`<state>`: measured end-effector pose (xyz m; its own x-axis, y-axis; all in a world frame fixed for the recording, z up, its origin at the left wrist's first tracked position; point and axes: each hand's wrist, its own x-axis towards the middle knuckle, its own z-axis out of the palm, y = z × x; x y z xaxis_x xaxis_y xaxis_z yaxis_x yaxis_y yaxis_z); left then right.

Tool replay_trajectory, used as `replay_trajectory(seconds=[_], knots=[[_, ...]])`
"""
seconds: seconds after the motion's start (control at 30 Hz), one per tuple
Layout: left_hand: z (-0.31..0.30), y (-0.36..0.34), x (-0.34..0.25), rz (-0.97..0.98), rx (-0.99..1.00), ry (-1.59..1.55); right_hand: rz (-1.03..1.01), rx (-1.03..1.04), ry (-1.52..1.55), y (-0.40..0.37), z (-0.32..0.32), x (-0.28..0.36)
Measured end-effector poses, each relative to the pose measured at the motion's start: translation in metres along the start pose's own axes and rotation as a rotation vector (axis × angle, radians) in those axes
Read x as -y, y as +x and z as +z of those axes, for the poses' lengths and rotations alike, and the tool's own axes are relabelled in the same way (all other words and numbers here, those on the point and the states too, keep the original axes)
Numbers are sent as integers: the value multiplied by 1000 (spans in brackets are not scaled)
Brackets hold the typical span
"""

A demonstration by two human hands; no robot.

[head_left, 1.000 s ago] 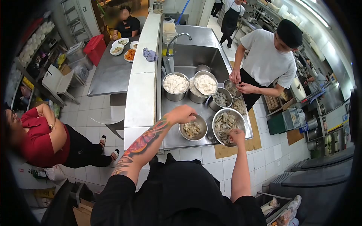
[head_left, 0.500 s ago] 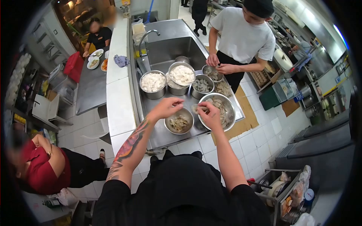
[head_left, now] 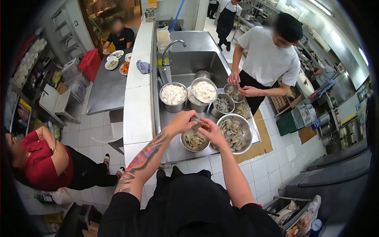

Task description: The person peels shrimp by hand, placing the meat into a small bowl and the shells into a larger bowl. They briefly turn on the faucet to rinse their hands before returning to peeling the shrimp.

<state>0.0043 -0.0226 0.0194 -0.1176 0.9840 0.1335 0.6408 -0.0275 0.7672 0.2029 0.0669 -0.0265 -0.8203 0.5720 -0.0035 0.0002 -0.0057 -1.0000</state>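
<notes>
My left hand [head_left: 184,122] and my right hand [head_left: 212,132] meet over the front edge of the metal counter, fingers pinched together around a small greyish shrimp [head_left: 197,120]. Just beneath them is a steel bowl [head_left: 184,144] holding brownish shells [head_left: 195,140]. To the right, beside my right hand, a larger steel bowl [head_left: 249,139] is filled with whole grey shrimp [head_left: 233,132]. Behind my hands stands a steel pot with peeled grey shrimp [head_left: 222,105]. My fingers partly cover the shrimp they hold.
Two pots heaped with pale pieces [head_left: 173,94] stand left of the peeled shrimp, before a sink [head_left: 201,63] with a tap [head_left: 173,45]. A co-worker in a white shirt [head_left: 268,55] handles something over a bowl at the right. A white tiled ledge [head_left: 136,106] borders the counter's left.
My right hand has moved left from the large shrimp bowl, bringing a shrimp to my left hand above the shell bowl. The fingers of both hands now meet on it. The view has shifted slightly.
</notes>
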Motion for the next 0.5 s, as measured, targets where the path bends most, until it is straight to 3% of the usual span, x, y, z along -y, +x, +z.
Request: replay_trajectory(seconds=[0.07, 0.17, 0.3, 0.5], knots=[[-1, 1, -2, -18, 21, 9, 60, -45, 112, 6, -2, -10], [3, -3, -2, 68, 6, 63, 92, -60, 36, 15, 0, -22], [4, 2, 1, 161, -24, 89, 38, -116, 33, 16, 10, -22], [9, 1, 7, 228, 29, 43, -53, -138, -282, 11, 8, -32]])
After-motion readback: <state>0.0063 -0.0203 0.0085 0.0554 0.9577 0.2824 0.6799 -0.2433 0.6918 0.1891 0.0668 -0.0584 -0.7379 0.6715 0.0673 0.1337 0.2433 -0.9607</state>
